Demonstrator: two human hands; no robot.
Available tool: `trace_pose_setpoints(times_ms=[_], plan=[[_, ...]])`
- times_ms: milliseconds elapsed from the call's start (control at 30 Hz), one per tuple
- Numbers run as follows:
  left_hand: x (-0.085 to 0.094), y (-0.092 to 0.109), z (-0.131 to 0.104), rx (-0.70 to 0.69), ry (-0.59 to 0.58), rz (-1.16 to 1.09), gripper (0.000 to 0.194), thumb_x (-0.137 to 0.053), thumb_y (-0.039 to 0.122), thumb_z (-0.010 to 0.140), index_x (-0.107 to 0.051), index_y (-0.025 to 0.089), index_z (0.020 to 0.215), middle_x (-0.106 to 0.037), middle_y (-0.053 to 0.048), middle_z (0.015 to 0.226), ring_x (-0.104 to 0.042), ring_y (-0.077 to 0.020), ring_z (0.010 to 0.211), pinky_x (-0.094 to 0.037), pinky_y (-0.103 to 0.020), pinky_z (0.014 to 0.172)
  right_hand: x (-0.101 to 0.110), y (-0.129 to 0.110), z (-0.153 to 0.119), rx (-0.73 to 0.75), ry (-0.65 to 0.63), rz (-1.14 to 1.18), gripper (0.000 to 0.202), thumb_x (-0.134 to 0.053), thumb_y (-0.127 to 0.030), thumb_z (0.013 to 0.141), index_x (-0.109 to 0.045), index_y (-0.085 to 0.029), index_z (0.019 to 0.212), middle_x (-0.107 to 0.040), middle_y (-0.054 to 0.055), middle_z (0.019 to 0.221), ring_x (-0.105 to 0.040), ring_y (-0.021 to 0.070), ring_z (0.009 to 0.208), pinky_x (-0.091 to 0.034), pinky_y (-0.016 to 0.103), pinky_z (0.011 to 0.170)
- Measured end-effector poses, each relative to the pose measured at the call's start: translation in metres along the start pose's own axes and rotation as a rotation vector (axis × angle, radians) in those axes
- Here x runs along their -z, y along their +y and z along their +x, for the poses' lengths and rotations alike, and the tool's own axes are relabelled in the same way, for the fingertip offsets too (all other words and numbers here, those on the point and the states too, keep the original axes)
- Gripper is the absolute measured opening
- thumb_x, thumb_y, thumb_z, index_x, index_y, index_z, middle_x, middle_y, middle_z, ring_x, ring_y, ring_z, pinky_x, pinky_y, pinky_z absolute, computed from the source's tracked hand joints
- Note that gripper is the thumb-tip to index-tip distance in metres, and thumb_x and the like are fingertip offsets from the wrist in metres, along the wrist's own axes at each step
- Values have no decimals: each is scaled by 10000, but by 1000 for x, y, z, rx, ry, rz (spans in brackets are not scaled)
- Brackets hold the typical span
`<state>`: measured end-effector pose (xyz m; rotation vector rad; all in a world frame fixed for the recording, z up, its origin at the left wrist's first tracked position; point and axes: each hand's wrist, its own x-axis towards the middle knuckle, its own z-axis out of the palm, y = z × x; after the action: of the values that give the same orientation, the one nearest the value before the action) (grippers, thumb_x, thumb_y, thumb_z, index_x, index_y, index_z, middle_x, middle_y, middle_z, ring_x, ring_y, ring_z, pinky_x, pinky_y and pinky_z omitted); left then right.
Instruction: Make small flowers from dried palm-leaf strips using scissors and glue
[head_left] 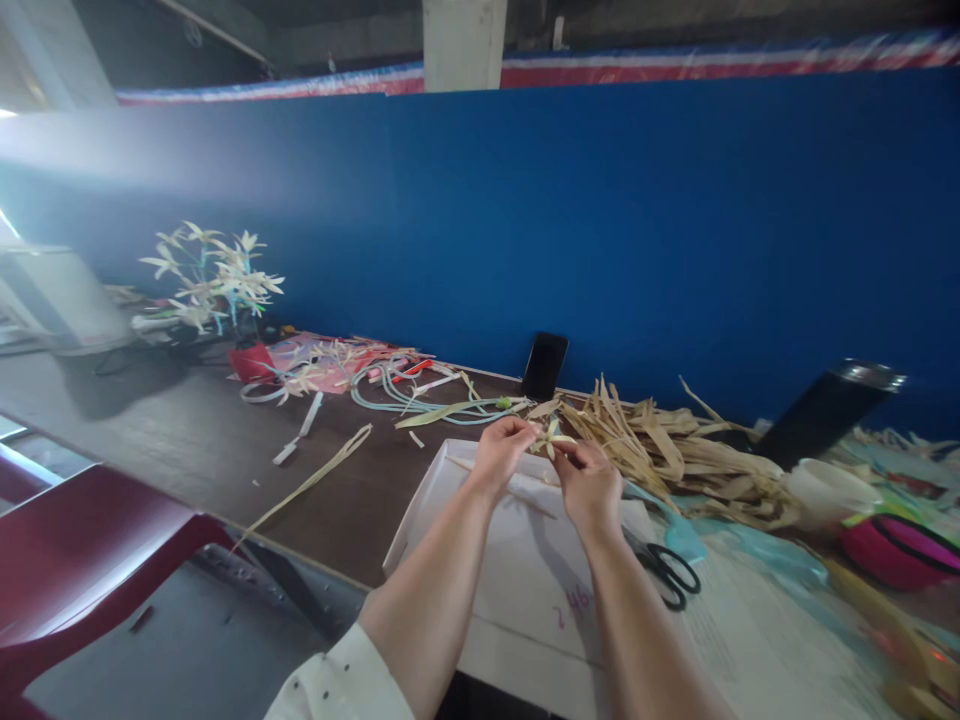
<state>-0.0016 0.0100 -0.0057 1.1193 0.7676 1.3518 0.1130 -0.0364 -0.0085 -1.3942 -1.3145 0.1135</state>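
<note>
Between my two hands is a small pale flower [551, 438] with narrow pointed petals, made of what looks like dried leaf. My left hand [504, 448] pinches it from the left. From the right, the fingers of my right hand [589, 480] are closed on its lower petals. Both hands are above a white box lid [480, 590] on the table, and thin pale strips lie on the lid beneath them. Black-handled scissors [673, 577] lie just right of my right forearm, their blades partly hidden.
Dried husk strips [645, 440] are heaped to the right, near a leaning black flask [829, 410] and a white cup [832, 492]. A phone [545, 366] leans against the blue partition [600, 220]. Finished flowers [217, 275] stand in a red pot [252, 364] at left; a red chair [97, 560] is near.
</note>
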Motion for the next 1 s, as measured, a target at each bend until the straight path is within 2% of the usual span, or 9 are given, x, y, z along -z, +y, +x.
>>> trace_pose_setpoints(times_ms=[367,533,633,767,833,900,1000], plan=[[-1,0,-1,10,29,12,225,-676,338,611,-582,136,591,-454,40,492,-370,-57,487,-265,-207,505,-1,3,-1,8,19,20,183,-579,-312,705,-707,-190,750,-648,56,771,-594,187,715,-425,285,656],[0,-1,-1,65,11,-37,259,-703,361,584,-573,137,581,-453,41,499,-351,-45,466,-243,-200,474,-1,4,-1,13,11,2,191,-577,-321,705,-708,-189,748,-648,62,782,-592,194,738,-422,292,673],[1,-2,0,119,-2,-60,329,-714,425,570,-559,134,574,-452,37,513,-353,-40,461,-243,-195,457,0,3,0,9,5,-9,201,-571,-338,707,-706,-195,750,-648,62,788,-586,198,745,-418,296,680],[1,-2,0,161,15,12,398,-638,533,628,-618,137,659,-486,16,542,-387,-53,476,-262,-193,449,3,4,1,-57,-10,35,254,-575,-396,711,-704,-187,774,-653,58,778,-569,190,690,-407,289,632],[1,-1,-1,116,-27,99,364,-628,502,653,-655,147,728,-558,-9,616,-439,-68,523,-302,-194,468,4,5,2,-135,-15,71,298,-590,-436,701,-701,-178,799,-657,49,754,-555,180,646,-397,283,602],[0,-1,-2,48,-120,169,318,-644,433,662,-677,160,820,-620,-29,721,-495,-87,591,-350,-197,505,5,6,3,-207,-20,105,343,-598,-472,690,-696,-168,816,-653,38,716,-538,171,609,-384,276,576],[-2,0,-4,-3,-214,195,328,-654,370,673,-674,169,932,-656,-54,858,-551,-115,689,-410,-208,563,6,6,3,-251,-24,146,384,-590,-498,692,-691,-153,827,-640,30,673,-521,162,585,-367,265,548]])
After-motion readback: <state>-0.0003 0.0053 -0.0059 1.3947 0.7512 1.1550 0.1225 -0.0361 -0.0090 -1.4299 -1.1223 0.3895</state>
